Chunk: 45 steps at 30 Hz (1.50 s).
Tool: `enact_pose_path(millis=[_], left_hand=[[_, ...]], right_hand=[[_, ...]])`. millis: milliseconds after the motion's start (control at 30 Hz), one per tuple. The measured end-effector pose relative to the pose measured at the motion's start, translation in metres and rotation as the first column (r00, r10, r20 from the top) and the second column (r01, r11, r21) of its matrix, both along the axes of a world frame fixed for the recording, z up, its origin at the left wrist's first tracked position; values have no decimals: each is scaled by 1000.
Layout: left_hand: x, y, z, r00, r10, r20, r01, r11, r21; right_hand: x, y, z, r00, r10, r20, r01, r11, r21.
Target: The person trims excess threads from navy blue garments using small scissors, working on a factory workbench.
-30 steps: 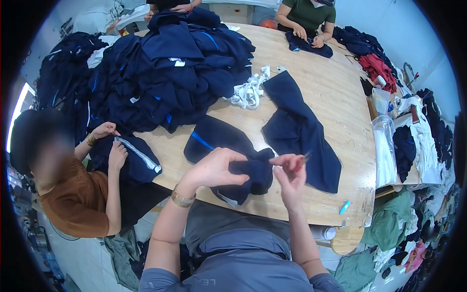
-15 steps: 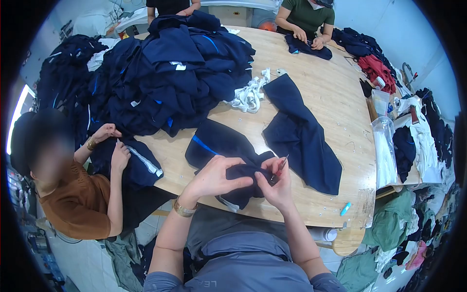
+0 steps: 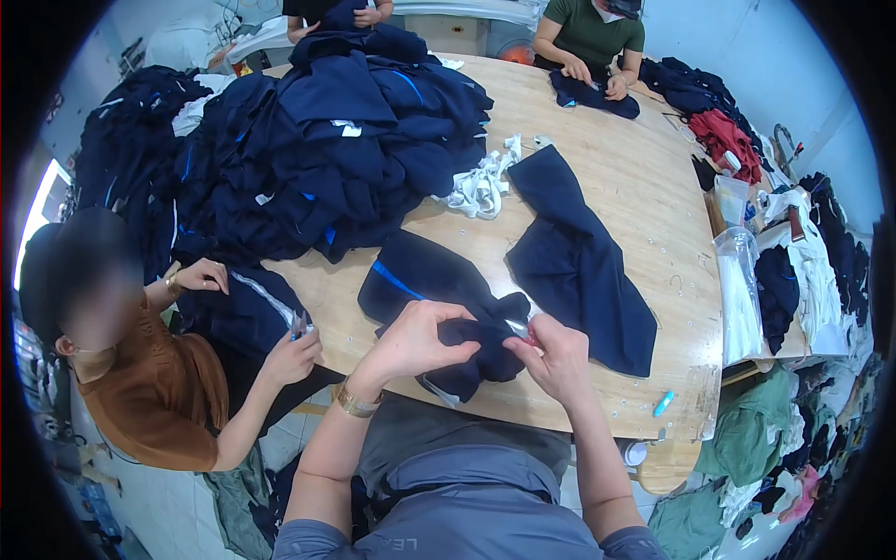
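Observation:
A navy garment (image 3: 443, 271) with a bright blue stripe lies bunched near the table's front edge, partly lifted. My left hand (image 3: 418, 343) grips a fold of it between thumb and fingers. To the right, my right hand (image 3: 557, 359) is closed around small thread snips (image 3: 518, 328) with a red handle. Their metal blades point left, close against the gathered cloth. A second navy garment piece (image 3: 588, 271) is spread flat just beyond my right hand.
A large heap of navy garments (image 3: 317, 149) covers the table's left, beside white strips (image 3: 481, 189). A cyan tool (image 3: 664, 403) lies at front right. At left, a person in brown (image 3: 154, 392) holds scissors (image 3: 299, 325); two others work across the table.
My right hand has turned, bringing the snips' blades from pointing up to pointing left at the cloth. The person at left has lowered one hand, now with scissors showing.

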<state>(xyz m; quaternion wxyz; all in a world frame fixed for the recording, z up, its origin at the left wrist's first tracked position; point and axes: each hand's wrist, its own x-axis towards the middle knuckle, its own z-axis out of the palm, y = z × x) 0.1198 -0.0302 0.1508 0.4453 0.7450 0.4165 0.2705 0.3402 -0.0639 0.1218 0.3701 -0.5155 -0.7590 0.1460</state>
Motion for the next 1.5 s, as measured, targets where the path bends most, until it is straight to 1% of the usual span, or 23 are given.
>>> enact_pose_path(millis=[67,167,267,367,467,667,767,967,1000,1067,1267,1367,1500], left_hand=[[0,0,-1,1000,-15,-22,15,1000,-3],[1,0,-1,999,-28,-46,30,999,33],[3,-1,3,996,-36,-76,38,999,15],[5,-3,4,997,-30,-66,32,999,38],[6,-4,9,993,-48,-108,51,998,30],[7,-4,8,995,-44,-94,50,997,67],[7,-4,13,993,-45,-105,49,998,39],[8,-5,3,998,-20,-52,27,989,142],[8,-5,3,998,-27,-48,34,989,142],[8,-4,3,994,-21,-111,30,996,79],[9,-4,10,991,-25,-133,31,999,42],[10,-4,5,996,-34,-83,42,993,108],[11,-4,5,993,-45,-106,57,991,119]], right_hand=[[0,-1,6,988,29,153,-32,999,12],[-1,-1,11,961,65,268,-78,996,38],[-3,0,16,943,81,323,-98,994,39],[-3,0,17,939,83,334,-106,993,49],[-2,0,17,935,80,346,-102,994,46],[0,-1,18,928,80,365,-101,994,39],[-1,-1,19,930,81,358,-95,995,21],[-3,0,20,926,85,368,-104,994,32],[-3,0,20,923,83,375,-106,993,42],[-3,0,19,917,79,391,-111,992,60],[-1,2,23,917,89,390,-136,986,94],[-2,2,25,905,113,409,-154,986,68],[-4,4,23,902,134,410,-174,983,61]])
